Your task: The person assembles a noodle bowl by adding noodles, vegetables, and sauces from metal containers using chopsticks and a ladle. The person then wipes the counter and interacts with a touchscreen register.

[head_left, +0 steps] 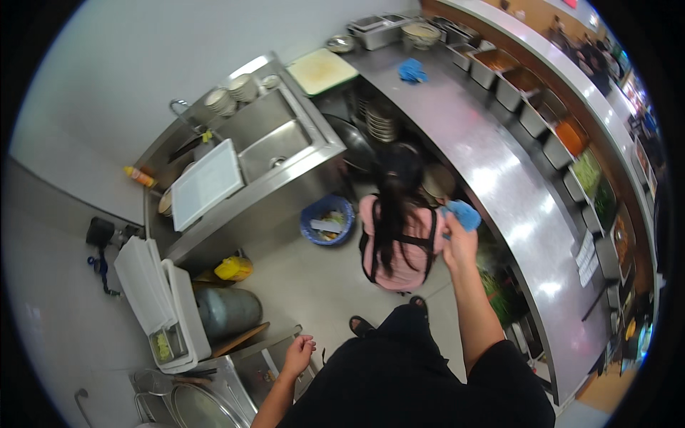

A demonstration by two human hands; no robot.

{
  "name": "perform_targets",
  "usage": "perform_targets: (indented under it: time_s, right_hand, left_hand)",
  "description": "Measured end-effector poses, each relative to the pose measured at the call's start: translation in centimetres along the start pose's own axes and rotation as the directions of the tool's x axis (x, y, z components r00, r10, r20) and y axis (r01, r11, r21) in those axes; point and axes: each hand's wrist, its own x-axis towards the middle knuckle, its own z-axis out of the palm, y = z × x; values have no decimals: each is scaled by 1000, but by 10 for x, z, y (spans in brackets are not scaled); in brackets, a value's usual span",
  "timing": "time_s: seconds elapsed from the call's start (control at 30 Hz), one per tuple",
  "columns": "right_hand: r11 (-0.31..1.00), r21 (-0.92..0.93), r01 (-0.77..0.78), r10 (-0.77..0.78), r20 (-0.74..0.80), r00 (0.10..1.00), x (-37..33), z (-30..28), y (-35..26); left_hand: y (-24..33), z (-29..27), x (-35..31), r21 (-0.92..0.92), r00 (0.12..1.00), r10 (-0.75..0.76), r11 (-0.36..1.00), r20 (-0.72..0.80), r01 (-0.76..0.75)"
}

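Observation:
My right hand (460,246) is stretched forward and closed round a blue cloth (464,214). It is beside the inner edge of the curved steel counter (492,171), close to the shoulder of a person in a pink top (403,260) who crouches at the shelves underneath. Low on the left, my left hand (301,353) hangs with its fingers curled in and nothing visible in them. A steel work surface with a round pan (207,405) is nearest to it. Another blue cloth (412,70) lies crumpled at the counter's far end.
Steel food pans (571,139) line the counter's outer side. Left stand a sink unit (275,135) with stacked bowls, a white tray (208,185) and a cutting board (322,71). On the floor are a lined bin (327,221), a gas cylinder (230,312) and a yellow jug (234,268).

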Motion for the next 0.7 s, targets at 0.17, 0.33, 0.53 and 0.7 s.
perform_targets:
  time_s: [0.17, 0.33, 0.53, 0.7]
  right_hand:
    - [970, -39, -240, 231, 454, 861, -9, 210, 70]
    - [972, -123, -198, 233, 516, 824, 11, 368, 119]
    - [909, -416, 24, 225, 537, 813, 114, 465, 206]
    - [690, -602, 401, 75, 610, 789, 174, 496, 278]
  left_hand:
    - [42, -57, 19, -184, 981, 160, 967, -107, -177]
    - [165, -106, 56, -137, 923, 358, 916, -144, -377]
    - [243, -167, 140, -122, 898, 433, 890, -76, -439]
    - [318, -221, 294, 43, 871, 490, 871, -24, -489]
